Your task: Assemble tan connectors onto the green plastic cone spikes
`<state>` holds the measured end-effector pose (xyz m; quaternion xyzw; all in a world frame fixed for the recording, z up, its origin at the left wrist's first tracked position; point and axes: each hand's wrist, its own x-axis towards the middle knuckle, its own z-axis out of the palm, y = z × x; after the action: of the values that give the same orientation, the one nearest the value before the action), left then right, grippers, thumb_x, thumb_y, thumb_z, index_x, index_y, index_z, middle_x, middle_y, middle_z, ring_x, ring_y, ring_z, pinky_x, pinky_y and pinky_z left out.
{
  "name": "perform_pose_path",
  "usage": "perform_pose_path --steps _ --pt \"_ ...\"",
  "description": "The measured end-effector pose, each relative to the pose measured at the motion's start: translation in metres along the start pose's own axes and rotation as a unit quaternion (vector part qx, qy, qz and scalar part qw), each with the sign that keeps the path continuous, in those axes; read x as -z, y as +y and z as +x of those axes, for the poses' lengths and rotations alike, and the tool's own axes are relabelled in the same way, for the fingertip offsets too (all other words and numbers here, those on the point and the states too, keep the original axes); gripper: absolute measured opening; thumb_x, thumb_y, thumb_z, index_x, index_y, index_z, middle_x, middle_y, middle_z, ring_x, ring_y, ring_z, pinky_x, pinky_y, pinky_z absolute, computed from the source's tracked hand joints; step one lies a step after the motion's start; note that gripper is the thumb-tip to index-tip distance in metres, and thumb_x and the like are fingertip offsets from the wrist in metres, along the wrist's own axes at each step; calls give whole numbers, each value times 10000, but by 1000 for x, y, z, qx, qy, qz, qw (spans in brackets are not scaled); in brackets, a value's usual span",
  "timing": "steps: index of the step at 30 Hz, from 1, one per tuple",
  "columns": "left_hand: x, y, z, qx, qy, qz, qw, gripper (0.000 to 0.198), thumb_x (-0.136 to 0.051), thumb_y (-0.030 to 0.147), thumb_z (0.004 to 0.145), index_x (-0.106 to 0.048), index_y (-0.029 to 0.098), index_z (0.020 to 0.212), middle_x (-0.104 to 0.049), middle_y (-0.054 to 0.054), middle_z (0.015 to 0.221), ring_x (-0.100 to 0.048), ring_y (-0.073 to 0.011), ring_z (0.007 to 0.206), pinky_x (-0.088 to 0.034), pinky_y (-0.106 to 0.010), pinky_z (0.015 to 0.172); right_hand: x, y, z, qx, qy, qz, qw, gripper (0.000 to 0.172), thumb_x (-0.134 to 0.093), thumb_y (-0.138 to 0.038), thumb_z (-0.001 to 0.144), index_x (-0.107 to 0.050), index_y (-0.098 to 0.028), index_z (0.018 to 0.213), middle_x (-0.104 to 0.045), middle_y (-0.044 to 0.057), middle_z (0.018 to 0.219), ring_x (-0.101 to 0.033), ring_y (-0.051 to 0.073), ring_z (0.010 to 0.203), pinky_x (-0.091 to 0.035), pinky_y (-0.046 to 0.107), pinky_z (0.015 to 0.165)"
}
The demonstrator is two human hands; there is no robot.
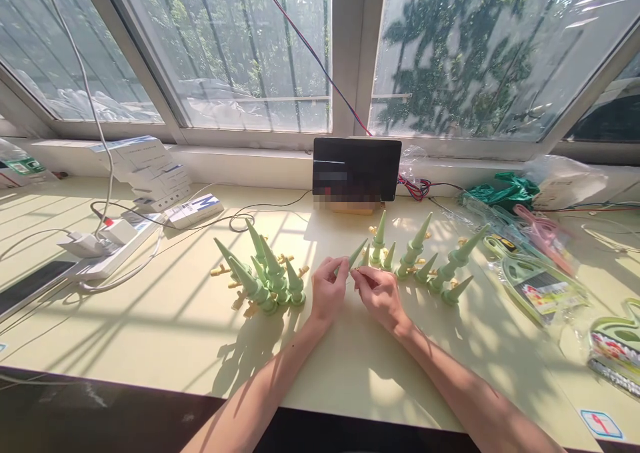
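Observation:
My left hand [329, 287] is closed around a pale green pointed cone [357, 252], whose tip sticks out up and to the right. Close beside it, my right hand [379, 294] has its thumb and forefinger pinched together near the cone; whatever small thing they hold is too small to name. To the left stands a tight cluster of green spiked pieces [273, 274] with small yellowish knobs at their sides. More green spiked pieces [411, 249] stand in a looser group to the right, just beyond my right hand.
A dark tablet [357, 169] leans on a stand by the window. At left are a white power strip [120, 246], cables, a small white box [194, 211] and a phone [33, 286]. Bagged green items [540, 286] and a pink one [545, 236] lie at right.

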<state>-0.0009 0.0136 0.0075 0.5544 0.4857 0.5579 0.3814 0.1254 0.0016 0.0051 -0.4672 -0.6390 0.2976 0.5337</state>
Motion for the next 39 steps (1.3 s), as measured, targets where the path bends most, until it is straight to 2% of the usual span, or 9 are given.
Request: perform_pose_path --steps 5,10,14,18,22,27,32,35,39 --pt "0 -1 1 -8 1 6 1000 294 -611 442 903 -743 200 800 -464 9 701 -438 -101 585 -369 -249 540 -1 -5 2 -197 -52 218 954 418 -689 -505 830 -565 -185 591 -435 -54 454 -316 65 326 -235 235 314" --pt "0 0 1 -24 3 8 1000 300 -611 448 907 -756 199 822 -485 1 710 -460 -105 601 -380 -247 545 3 -7 5 -273 -76 350 893 402 -820 -491 717 -612 -151 657 -488 -47 570 -264 18 398 -182 180 324" --pt "-1 -1 0 -34 4 5 999 312 -613 464 907 -758 201 821 -486 0 701 -466 -106 592 -384 -246 531 3 -3 6 -304 -81 383 869 418 -850 -502 671 -631 -146 687 -507 -36 617 -234 11 425 -160 168 325" --pt "0 0 1 -36 1 12 999 318 -606 455 914 -752 200 795 -492 -4 696 -472 -113 609 -388 -251 549 2 -4 5 -287 -77 356 886 418 -830 -511 693 -614 -155 654 -489 -43 583 -249 20 410 -169 181 321" --pt "1 -1 1 -42 4 27 999 317 -598 424 924 -728 199 742 -472 -3 664 -461 -128 651 -376 -261 590 0 -9 1 -239 -64 269 931 426 -733 -516 796 -559 -189 584 -387 -70 439 -276 56 349 -209 221 319" --pt "0 -4 1 -32 4 18 999 339 -588 434 928 -699 192 719 -450 -1 660 -431 -124 633 -351 -260 553 -1 -7 -2 -82 -3 50 995 429 -596 -463 907 -538 -213 564 -440 -37 441 -382 103 390 -343 266 433" --pt "-1 -6 0 -20 7 2 1000 353 -593 466 919 -690 184 728 -482 -6 697 -423 -105 590 -341 -252 510 2 -1 -1 49 10 -63 997 400 -513 -422 951 -583 -221 612 -564 14 557 -479 144 526 -423 281 573" --pt "-1 -5 -1 -16 6 -2 1000 343 -593 458 921 -694 186 739 -480 -2 707 -415 -97 580 -339 -249 508 2 -2 -1 43 10 -63 997 387 -513 -404 954 -592 -221 623 -570 14 562 -486 144 524 -422 281 564" --pt "-1 -4 0 -20 2 6 1000 338 -602 464 913 -712 188 752 -484 -2 703 -421 -98 581 -340 -248 507 1 -4 -2 -35 7 -9 999 387 -572 -436 927 -598 -217 610 -514 -11 485 -443 125 443 -381 271 476"
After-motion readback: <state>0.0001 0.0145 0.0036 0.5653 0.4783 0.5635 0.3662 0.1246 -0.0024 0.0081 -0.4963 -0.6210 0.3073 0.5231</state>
